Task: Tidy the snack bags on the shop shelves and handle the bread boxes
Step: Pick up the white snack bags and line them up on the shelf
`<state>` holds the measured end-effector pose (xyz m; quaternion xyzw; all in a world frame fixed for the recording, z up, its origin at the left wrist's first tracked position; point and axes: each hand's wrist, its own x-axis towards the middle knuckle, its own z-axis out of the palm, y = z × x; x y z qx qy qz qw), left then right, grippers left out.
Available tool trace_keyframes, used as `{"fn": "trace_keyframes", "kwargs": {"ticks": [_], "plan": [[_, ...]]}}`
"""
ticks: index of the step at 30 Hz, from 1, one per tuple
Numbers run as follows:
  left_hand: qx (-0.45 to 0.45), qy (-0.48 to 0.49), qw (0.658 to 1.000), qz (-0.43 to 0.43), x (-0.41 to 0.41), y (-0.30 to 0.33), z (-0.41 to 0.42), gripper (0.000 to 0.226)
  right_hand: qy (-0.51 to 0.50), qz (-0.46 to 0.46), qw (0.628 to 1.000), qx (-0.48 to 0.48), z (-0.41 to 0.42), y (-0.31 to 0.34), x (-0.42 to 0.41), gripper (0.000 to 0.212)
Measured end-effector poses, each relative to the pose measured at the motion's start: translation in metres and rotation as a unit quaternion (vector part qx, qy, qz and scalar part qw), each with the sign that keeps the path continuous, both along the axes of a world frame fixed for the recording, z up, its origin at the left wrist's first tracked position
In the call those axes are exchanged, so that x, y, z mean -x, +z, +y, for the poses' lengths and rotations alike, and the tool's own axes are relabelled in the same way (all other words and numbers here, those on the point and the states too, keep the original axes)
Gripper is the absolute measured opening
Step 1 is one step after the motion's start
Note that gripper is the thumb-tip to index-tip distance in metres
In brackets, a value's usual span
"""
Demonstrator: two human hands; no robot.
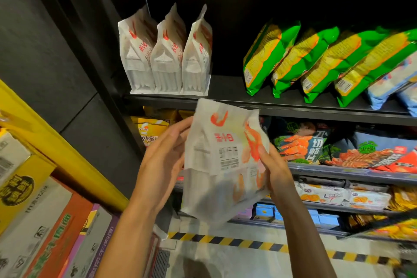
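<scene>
On the black top shelf [225, 95] three white prawn-cracker bags [167, 56] upright, a fourth bag [225, 165] clasped between left hand [162, 160] and right hand [275, 169], fingers curled on its sides, unshelved yet; bread boxes apparently untouched.

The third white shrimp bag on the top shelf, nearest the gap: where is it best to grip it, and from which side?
Grip the rightmost shelf bag by its pinched top seal or upper right edge, coming from the right. That side faces the open gap; the left side presses against its neighbour. Both hands currently hold another bag.

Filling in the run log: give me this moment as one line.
stage: restocking | held: white shrimp bag | left hand: gripping | right hand: gripping | target: top shelf
</scene>
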<state>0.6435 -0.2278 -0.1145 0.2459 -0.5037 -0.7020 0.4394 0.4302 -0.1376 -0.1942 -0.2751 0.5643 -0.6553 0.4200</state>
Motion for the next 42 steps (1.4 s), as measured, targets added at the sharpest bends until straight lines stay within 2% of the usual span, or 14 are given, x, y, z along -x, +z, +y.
{"fn": "trace_keyframes", "kwargs": {"ticks": [3, 11, 24, 30, 33, 36, 39, 41, 42], "plan": [[0.089, -0.092, 0.99, -0.052, 0.007, -0.007, 0.012, 0.048, -0.02, 0.014, 0.999, -0.027, -0.007, -0.015, -0.014, 0.032], [0.045, -0.055, 0.994, -0.086, 0.013, -0.017, 0.031, 0.035, -0.038, 0.001, 0.998, -0.056, -0.016, -0.028, -0.029, 0.028], [0.034, -0.018, 0.995, -0.088, 0.015, -0.013, 0.038, 0.037, -0.048, 0.022, 0.997, -0.062, -0.013, -0.034, -0.029, 0.026], [0.116, -0.017, 0.988, -0.105, 0.013, -0.016, 0.027, 0.049, -0.075, 0.034, 0.996, -0.034, -0.01, -0.028, -0.026, 0.03], [0.154, 0.016, 0.978, -0.139, 0.006, -0.024, 0.016, 0.044, -0.128, 0.053, 0.99, -0.008, -0.007, -0.023, -0.022, 0.029], [0.192, 0.0, 0.96, -0.202, 0.002, -0.036, 0.013, 0.039, -0.148, 0.083, 0.985, 0.009, -0.005, -0.016, -0.019, 0.033], [0.187, 0.025, 0.958, -0.215, 0.005, -0.048, 0.008, 0.046, -0.118, 0.091, 0.989, 0.006, -0.003, -0.006, -0.024, 0.046], [0.125, 0.061, 0.97, -0.2, 0.006, -0.055, -0.004, 0.041, -0.068, 0.082, 0.994, 0.004, 0.002, 0.009, -0.026, 0.057], [0.081, 0.081, 0.974, -0.193, 0.006, -0.06, -0.011, 0.039, -0.04, 0.082, 0.996, 0.009, 0.004, 0.017, -0.025, 0.055]]}}
